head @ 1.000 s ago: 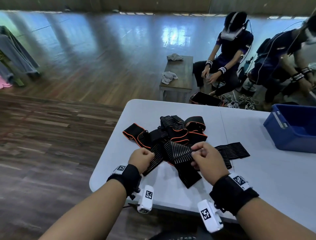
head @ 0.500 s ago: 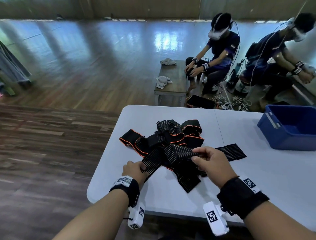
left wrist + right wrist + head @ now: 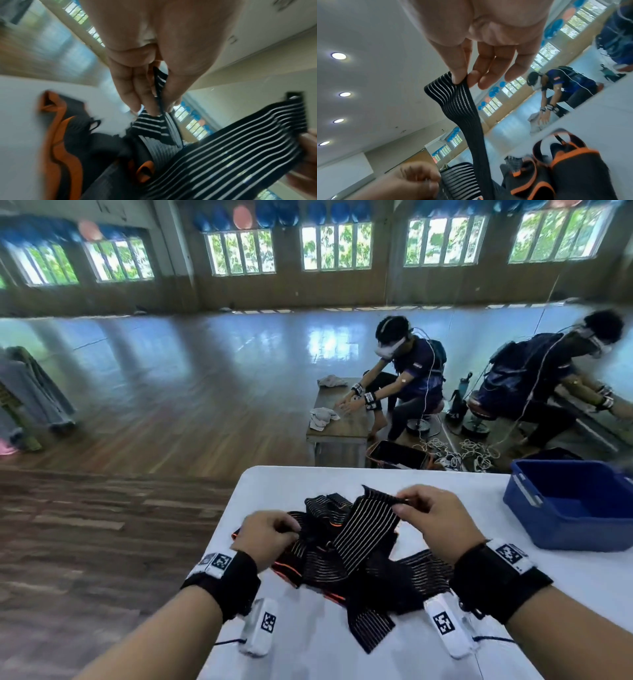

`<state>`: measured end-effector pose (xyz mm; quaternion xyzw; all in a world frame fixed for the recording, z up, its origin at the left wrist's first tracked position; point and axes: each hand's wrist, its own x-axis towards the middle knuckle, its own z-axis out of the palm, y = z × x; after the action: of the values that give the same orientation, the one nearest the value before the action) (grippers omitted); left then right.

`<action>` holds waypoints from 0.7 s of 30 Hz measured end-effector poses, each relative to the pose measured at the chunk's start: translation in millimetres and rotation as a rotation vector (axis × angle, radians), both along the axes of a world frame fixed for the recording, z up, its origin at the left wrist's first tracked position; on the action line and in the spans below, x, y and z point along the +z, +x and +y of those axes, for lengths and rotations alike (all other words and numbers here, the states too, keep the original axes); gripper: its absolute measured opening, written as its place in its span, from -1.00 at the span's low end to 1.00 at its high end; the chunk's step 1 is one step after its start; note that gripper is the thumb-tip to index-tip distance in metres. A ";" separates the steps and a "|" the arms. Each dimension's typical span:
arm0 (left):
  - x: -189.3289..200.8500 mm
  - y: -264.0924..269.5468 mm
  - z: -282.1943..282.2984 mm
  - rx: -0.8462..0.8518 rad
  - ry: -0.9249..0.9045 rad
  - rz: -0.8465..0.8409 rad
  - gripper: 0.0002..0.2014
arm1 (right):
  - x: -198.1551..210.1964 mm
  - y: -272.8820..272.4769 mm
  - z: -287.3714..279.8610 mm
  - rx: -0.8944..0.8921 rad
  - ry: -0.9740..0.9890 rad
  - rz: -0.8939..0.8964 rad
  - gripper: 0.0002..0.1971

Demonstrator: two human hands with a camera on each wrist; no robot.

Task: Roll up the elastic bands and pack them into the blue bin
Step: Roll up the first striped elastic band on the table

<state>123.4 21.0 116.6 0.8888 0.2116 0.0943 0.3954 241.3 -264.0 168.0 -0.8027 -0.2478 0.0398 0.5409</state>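
Observation:
A tangled pile of black elastic bands, some striped white and some edged in orange, lies on the white table. My right hand pinches the top end of one striped band between thumb and forefinger and holds it lifted above the pile; the right wrist view shows that band hanging down from the pinch. My left hand pinches another striped band end at the pile's left side. The blue bin stands at the right of the table, with nothing seen inside.
The table's left edge runs close beside my left hand, with wooden floor beyond. Behind the table stand a small wooden bench with cloths, two seated people and loose cables on the floor.
My right hand has lifted its striped band end up and away from the pile. My left hand moved in from the pile's left edge. The head view tilted upward.

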 end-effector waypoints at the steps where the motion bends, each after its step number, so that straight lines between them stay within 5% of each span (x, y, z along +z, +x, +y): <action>1: 22.4 10.2 -2.7 -0.019 0.008 -0.060 -0.75 | 10.6 9.3 -1.4 0.005 0.000 -0.027 -0.76; 10: 190.5 83.6 -66.6 -0.320 0.167 -0.202 -0.77 | 111.3 51.9 -26.1 0.106 0.286 -0.054 -0.63; 13: 217.1 97.9 -91.7 -0.346 0.172 -0.175 -0.74 | 123.4 56.5 -39.5 0.138 0.345 -0.091 -0.61; 17: 240.8 110.3 -131.8 -0.365 -0.073 -0.226 -0.64 | 133.8 56.7 -61.0 0.227 0.450 -0.065 -0.53; 21: 251.8 116.6 -173.8 -0.387 -0.178 -0.254 -0.71 | 140.8 57.9 -89.5 0.296 0.493 -0.039 -0.69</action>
<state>240.0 -152.8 368.4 0.8555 -0.0068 0.1089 0.5061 299.2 -353.5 308.8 -0.6026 -0.3749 0.0412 0.7033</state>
